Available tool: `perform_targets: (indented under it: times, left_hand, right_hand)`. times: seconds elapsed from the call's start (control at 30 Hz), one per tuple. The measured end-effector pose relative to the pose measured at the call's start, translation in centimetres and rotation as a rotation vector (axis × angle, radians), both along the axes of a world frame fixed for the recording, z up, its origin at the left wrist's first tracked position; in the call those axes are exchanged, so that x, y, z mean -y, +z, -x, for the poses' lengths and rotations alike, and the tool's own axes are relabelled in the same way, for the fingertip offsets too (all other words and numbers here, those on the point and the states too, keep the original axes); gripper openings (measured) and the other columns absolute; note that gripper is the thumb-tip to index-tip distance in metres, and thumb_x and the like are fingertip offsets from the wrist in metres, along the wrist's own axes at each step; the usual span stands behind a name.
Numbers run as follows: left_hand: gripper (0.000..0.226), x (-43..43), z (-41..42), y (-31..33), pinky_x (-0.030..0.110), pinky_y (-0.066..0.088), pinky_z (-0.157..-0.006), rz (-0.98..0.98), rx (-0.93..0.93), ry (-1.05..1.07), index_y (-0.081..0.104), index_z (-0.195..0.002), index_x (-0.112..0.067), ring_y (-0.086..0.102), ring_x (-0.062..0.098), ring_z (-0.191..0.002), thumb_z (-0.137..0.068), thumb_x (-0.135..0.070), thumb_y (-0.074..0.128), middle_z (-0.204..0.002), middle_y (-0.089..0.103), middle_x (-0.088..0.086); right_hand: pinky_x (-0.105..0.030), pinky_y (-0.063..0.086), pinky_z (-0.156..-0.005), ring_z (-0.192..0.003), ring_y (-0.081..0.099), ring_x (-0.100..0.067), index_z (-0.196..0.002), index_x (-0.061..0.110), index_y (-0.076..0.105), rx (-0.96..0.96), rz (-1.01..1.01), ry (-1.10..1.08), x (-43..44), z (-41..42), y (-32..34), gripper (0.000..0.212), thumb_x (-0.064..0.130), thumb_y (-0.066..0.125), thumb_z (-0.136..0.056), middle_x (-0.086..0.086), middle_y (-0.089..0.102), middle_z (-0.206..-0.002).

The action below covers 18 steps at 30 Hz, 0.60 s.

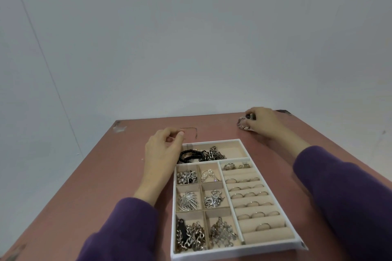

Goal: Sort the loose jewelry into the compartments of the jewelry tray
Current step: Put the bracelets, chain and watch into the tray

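Note:
A white jewelry tray [237, 255] with beige compartments lies on the pink table. Its left cells hold chains, brooches and pearls, and its right side has ring rolls with several silver rings [249, 195]. Black bracelets [191, 155] lie in the long far compartment. My left hand [163, 150] hovers at the tray's far left corner with thumb and forefinger pinched together on something thin that I cannot make out. My right hand [262, 122] is at the table's far right, fingers curled round a patterned bracelet [242, 125].
The pink table [84, 186] ends at a pale wall just beyond the hands. A scuffed patch [119, 128] marks its far left corner. A faint rectangular outline [189, 131] is drawn on the tabletop behind the tray.

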State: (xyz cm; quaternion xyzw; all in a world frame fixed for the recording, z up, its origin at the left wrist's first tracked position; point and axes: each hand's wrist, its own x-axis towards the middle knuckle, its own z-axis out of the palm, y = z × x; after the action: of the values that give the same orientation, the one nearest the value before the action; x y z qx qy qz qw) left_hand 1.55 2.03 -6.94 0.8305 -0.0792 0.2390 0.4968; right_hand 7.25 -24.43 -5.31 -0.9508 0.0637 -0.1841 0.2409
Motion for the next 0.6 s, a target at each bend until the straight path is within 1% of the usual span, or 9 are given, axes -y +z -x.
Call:
perform_targets:
  times: [0.07, 0.1, 0.17, 0.23, 0.27, 0.37, 0.47, 0.53, 0.6]
  left_hand:
    - [0.012, 0.0, 0.1, 0.0, 0.025, 0.037, -0.077, -0.002, 0.002, -0.003, 0.069, -0.088, -0.022, 0.057, 0.013, -0.086, -0.087, -0.025, 0.058, -0.09, 0.067, -0.002]
    - [0.012, 0.1, 0.1, 0.1, 0.024, 0.038, -0.077, 0.003, 0.003, -0.006, 0.069, -0.088, -0.022, 0.057, 0.012, -0.085, -0.086, -0.025, 0.058, -0.09, 0.067, -0.002]
    - [0.01, 0.1, 0.2, 0.3, 0.015, 0.039, -0.073, 0.045, 0.002, -0.027, 0.069, -0.088, -0.024, 0.058, 0.008, -0.083, -0.086, -0.024, 0.058, -0.088, 0.066, -0.006]
    - [0.009, 0.3, 0.2, 0.7, 0.004, 0.041, -0.066, 0.104, -0.014, -0.077, 0.067, -0.088, -0.027, 0.059, 0.003, -0.081, -0.086, -0.023, 0.059, -0.086, 0.066, -0.01]
    - [0.01, 0.4, 0.1, 1.0, 0.003, 0.042, -0.065, 0.125, -0.022, -0.111, 0.067, -0.089, -0.027, 0.06, 0.003, -0.081, -0.086, -0.023, 0.059, -0.086, 0.067, -0.01]
    - [0.014, 1.0, -0.4, 1.9, 0.012, 0.047, -0.075, 0.133, -0.042, -0.242, 0.067, -0.098, -0.026, 0.062, 0.006, -0.089, -0.085, -0.026, 0.061, -0.093, 0.069, -0.008]
    - [0.028, 1.8, -0.5, 3.0, 0.025, 0.049, -0.086, 0.244, -0.138, -0.447, 0.065, -0.108, -0.028, 0.063, 0.004, -0.099, -0.084, -0.041, 0.058, -0.101, 0.07, -0.008]
    - [0.04, 2.1, -0.5, 3.3, 0.028, 0.048, -0.088, 0.362, -0.243, -0.576, 0.066, -0.108, -0.027, 0.064, 0.008, -0.101, -0.078, -0.051, 0.053, -0.103, 0.072, -0.003]
    - [0.046, 2.0, -0.5, 3.3, 0.028, 0.049, -0.089, 0.43, -0.334, -0.671, 0.068, -0.106, -0.021, 0.066, 0.013, -0.096, -0.074, -0.051, 0.056, -0.099, 0.072, 0.002]
  right_hand:
    - [-0.025, 0.036, -0.087, -0.113, 0.054, -0.025, -0.116, 0.008, 0.062, 0.064, -0.083, 0.042, -0.5, 0.9, 1.6, 0.032, 0.02, 0.061, -0.087, -0.01, 0.063, -0.117]
    - [-0.022, 0.036, -0.083, -0.111, 0.055, -0.025, -0.117, 0.007, 0.062, 0.093, -0.106, 0.068, -0.8, 1.5, 2.4, 0.032, 0.019, 0.061, -0.087, -0.011, 0.063, -0.116]
    - [-0.021, 0.037, -0.079, -0.106, 0.058, -0.024, -0.114, 0.008, 0.064, 0.148, -0.154, 0.127, -1.6, 2.3, 4.1, 0.029, 0.019, 0.061, -0.088, -0.011, 0.066, -0.108]
    - [-0.022, 0.04, -0.083, -0.104, 0.059, -0.02, -0.116, 0.012, 0.064, 0.193, -0.254, 0.199, -2.6, 3.1, 5.5, 0.031, 0.023, 0.063, -0.087, -0.006, 0.065, -0.103]
    - [-0.023, 0.043, -0.085, -0.103, 0.06, -0.018, -0.117, 0.014, 0.063, 0.204, -0.319, 0.238, -3.2, 3.4, 6.1, 0.033, 0.025, 0.064, -0.086, -0.004, 0.065, -0.104]
    - [-0.032, 0.052, -0.084, -0.086, 0.064, -0.017, -0.117, 0.017, 0.063, 0.218, -0.501, 0.368, -5.4, 4.6, 7.2, 0.032, 0.028, 0.064, -0.086, -0.004, 0.065, -0.104]
    - [-0.025, 0.055, -0.07, -0.067, 0.064, -0.014, -0.117, 0.012, 0.062, 0.21, -0.687, 0.503, -7.6, 6.2, 7.6, 0.03, 0.02, 0.062, -0.088, 0.0, 0.063, -0.089]
    - [-0.023, 0.055, -0.067, -0.064, 0.063, -0.014, -0.115, 0.012, 0.063, 0.198, -0.742, 0.56, -8.6, 7.0, 7.4, 0.027, 0.017, 0.062, -0.088, -0.002, 0.064, -0.087]
    - [-0.026, 0.056, -0.069, -0.067, 0.064, -0.015, -0.114, 0.015, 0.064, 0.196, -0.734, 0.573, -9.2, 7.3, 7.2, 0.027, 0.019, 0.063, -0.087, -0.007, 0.067, -0.089]
